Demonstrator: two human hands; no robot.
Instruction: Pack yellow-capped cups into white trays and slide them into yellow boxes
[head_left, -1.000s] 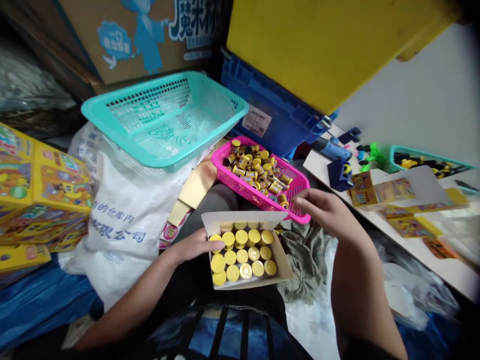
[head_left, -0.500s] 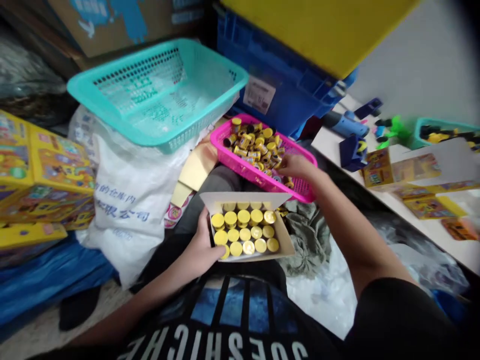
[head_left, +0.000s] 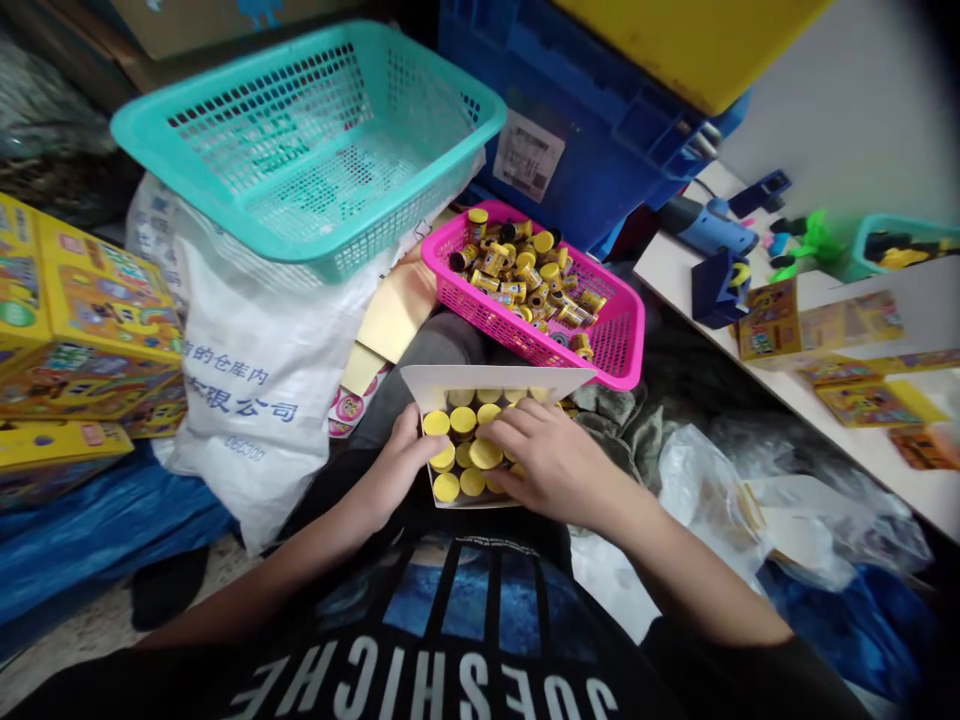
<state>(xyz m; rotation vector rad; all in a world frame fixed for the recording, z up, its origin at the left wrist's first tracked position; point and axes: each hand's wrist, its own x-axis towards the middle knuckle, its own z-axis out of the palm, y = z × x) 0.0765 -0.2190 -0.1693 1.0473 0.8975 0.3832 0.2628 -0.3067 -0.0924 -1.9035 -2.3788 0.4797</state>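
On my lap stands an open white cardboard box [head_left: 495, 376] packed with rows of small jars with yellow lids [head_left: 447, 487]. My left hand [head_left: 397, 465] grips the box's left side, its thumb over the edge by the lids. Over the right half of the box, my right hand [head_left: 551, 460] has its fingers closed around one yellow-lidded jar [head_left: 486, 454], which sits a little higher than its neighbours. That hand hides the jars on the right. Beyond the box, a pink basket [head_left: 626, 350] holds a loose heap of similar jars [head_left: 529, 275].
A turquoise basket [head_left: 322, 245] rests on a white sack [head_left: 232, 400] at the left. Printed yellow boxes [head_left: 105, 320] are stacked farther left. A blue crate [head_left: 577, 130] stands behind the pink basket. On the right, a white table [head_left: 690, 270] bears flattened cartons and a blue tool [head_left: 709, 228].
My right hand has moved from the pink basket back to the box, with a jar in its fingers. My left hand still holds the box. The view has shifted slightly.
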